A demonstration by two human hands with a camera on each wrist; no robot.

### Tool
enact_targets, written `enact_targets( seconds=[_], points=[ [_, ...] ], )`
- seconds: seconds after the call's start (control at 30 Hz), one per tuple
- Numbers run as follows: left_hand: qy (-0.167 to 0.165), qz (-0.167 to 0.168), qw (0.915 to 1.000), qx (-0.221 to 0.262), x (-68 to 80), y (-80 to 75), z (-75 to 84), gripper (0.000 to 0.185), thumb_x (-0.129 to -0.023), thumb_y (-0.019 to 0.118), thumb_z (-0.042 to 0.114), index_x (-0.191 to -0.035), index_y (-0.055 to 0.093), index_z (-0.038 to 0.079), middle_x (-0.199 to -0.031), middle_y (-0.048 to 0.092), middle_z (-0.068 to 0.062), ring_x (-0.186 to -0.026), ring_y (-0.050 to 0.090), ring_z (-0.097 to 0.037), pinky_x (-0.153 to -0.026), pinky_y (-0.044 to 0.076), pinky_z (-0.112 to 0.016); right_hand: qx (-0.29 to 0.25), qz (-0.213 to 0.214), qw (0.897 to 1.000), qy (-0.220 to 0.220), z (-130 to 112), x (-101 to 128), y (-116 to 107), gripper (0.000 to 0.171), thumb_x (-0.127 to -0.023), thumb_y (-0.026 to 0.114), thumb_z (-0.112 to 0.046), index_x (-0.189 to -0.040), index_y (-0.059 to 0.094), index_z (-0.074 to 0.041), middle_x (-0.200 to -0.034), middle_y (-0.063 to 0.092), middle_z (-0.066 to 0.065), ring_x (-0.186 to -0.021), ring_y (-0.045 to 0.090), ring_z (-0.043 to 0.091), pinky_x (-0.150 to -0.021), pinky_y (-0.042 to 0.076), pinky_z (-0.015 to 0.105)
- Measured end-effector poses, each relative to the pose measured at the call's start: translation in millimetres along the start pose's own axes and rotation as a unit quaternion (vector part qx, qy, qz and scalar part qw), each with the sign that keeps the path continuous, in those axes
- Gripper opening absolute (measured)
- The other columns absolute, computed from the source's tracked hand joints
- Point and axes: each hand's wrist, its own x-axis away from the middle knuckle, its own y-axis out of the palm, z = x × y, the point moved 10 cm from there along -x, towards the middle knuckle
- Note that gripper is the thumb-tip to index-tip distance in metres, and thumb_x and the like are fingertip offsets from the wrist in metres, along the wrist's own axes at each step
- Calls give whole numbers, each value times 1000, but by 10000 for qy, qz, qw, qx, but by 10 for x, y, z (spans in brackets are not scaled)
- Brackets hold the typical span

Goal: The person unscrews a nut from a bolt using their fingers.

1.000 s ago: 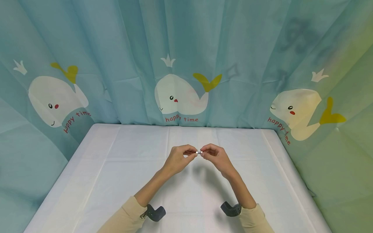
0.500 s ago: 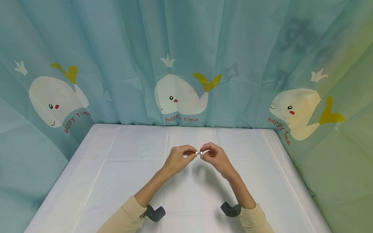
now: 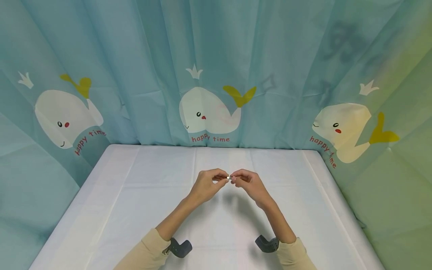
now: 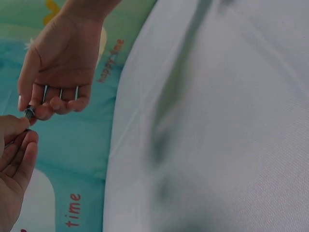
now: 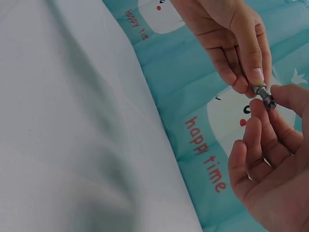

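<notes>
While our cream sleeves [image 3: 148, 251] sit nearest, a smooth white cloth-covered table [image 3: 135, 210] with faint fold creases spreads beneath our hands. Above its middle, our left hand [image 3: 206, 184] and right hand [image 3: 250, 183] meet fingertip to fingertip, each pinching one end of a small threaded metal bolt [image 5: 264, 95] held off the cloth between them. Our right hand also holds more thin metal pieces [image 4: 60, 93] under its curled fingers. Beyond hangs a pleated teal curtain [image 3: 270, 56] printed with rounded white whales [image 3: 207, 110].
</notes>
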Motion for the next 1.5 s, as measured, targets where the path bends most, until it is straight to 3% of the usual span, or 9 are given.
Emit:
enact_targets(
  seconds=[0.17, 0.33, 0.57, 0.7, 0.87, 1.0, 1.1, 1.23, 1.5],
  points=[
    [8, 12, 10000, -28, 3, -6, -9, 8, -89, 74, -1, -96, 74, 2, -91, 73, -4, -82, 70, -14, -79, 58, -24, -2, -48, 9997, -259, -59, 16, 0, 23, -94, 70, -12, -112, 68, 1, -100, 66, 18, -89, 63, 27, -84, 54, 46],
    [-34, 9, 10000, -77, 2, -13, -3, 8, -89, 73, 0, -96, 74, 1, -91, 73, -4, -82, 70, -15, -79, 57, -24, 2, -66, 9992, -388, -74, 13, 1, 23, -92, 72, -7, -112, 67, 3, -103, 66, 23, -84, 63, 26, -77, 55, 36],
    [-57, 19, 10000, -60, -8, -22, -8, 8, -89, 73, -1, -96, 74, 1, -91, 74, -4, -82, 71, -15, -80, 57, -24, -128, -117, 9988, -469, -96, 11, 11, 31, -91, 72, -5, -119, 62, 4, -107, 63, 15, -84, 61, 31, -76, 55, 35],
    [-24, 53, 10000, -41, -10, -32, -10, 8, -89, 74, -1, -96, 74, 2, -91, 73, -4, -82, 70, -14, -80, 57, -24, -185, -70, 9995, -258, -73, 9, 10, 32, -95, 68, -13, -123, 60, 0, -107, 64, 13, -90, 60, 37, -79, 56, 33],
    [-25, 40, 10000, -24, 5, -25, -12, 8, -89, 74, 0, -96, 74, 2, -91, 74, -3, -82, 70, -14, -79, 58, -25, -131, 109, 9995, 261, 38, 4, 0, 33, -102, 60, -27, -112, 67, 3, -96, 70, 9, -96, 61, 44, -81, 56, 33],
    [-50, 31, 10000, -6, 9, -15, -16, 8, -89, 74, 1, -97, 74, 3, -91, 74, -3, -83, 70, -14, -80, 58, -25, -165, 69, 9993, 326, 63, 5, 18, 32, -101, 61, -25, -108, 68, 5, -92, 70, 11, -96, 61, 47, -82, 57, 34],
    [-101, 33, 9999, 12, 12, -16, -29, 7, -89, 74, 1, -96, 74, 3, -90, 74, -4, -82, 71, -13, -79, 58, -25, -236, -18, 9996, 166, 28, 9, 34, 29, -100, 64, -21, -109, 68, 6, -96, 69, 20, -93, 63, 43, -83, 57, 35],
    [-129, 29, 9999, 22, 15, -21, -44, 7, -89, 74, 1, -96, 74, 3, -91, 74, -4, -83, 71, -13, -79, 58, -26, -349, -88, 9993, -58, -23, 18, 41, 23, -97, 66, -11, -112, 67, 5, -101, 66, 26, -88, 65, 26, -85, 57, 38],
    [-43, 43, 10000, 35, 8, -30, -33, 8, -89, 74, -1, -96, 74, 2, -91, 74, -4, -83, 71, -14, -80, 58, -25, -197, 29, 9992, -343, -62, 22, 19, 22, -92, 70, -5, -113, 67, 3, -105, 68, 12, -91, 64, 20, -81, 56, 30]
  ],
)
